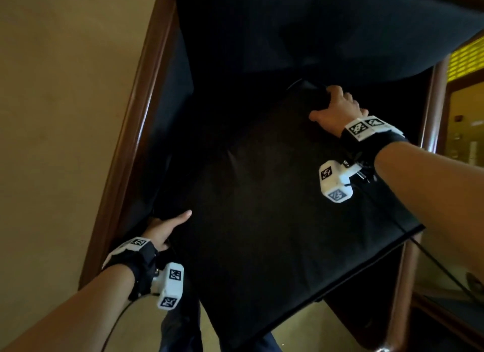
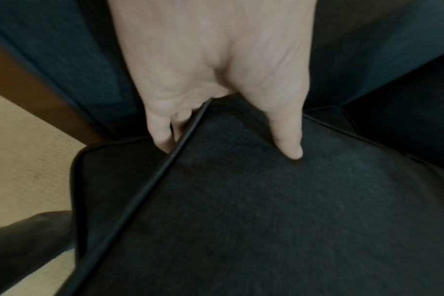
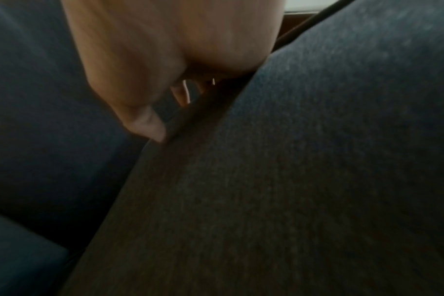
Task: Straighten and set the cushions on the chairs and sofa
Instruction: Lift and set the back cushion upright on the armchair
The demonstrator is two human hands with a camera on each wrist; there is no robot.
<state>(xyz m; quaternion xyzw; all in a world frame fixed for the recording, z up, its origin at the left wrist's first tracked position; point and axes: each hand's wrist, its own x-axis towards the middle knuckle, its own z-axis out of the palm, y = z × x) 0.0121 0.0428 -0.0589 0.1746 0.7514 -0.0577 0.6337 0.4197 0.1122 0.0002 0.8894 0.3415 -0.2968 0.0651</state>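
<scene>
A large dark seat cushion [image 1: 275, 207] with piped edges lies tilted in a wooden-framed chair [image 1: 136, 121], its near corner sticking out past the seat front. My left hand [image 1: 165, 228] grips its left edge, thumb on top and fingers [image 2: 162, 138] tucked under the piping. At the far right corner my right hand [image 1: 335, 110] grips the cushion, thumb [image 3: 150, 128] on top and fingers curled behind the edge. A dark back cushion [image 1: 314, 31] leans over the seat above. The cushion [image 2: 266, 220] fills the left wrist view; the same fabric [image 3: 292, 180] fills the right.
Tan carpet [image 1: 52, 115] lies left of the chair. The chair's right wooden arm [image 1: 400, 286] stands close to my right forearm. A wooden cabinet [image 1: 466, 110] is at the far right. Cables [image 1: 432, 260] trail from the wrist cameras.
</scene>
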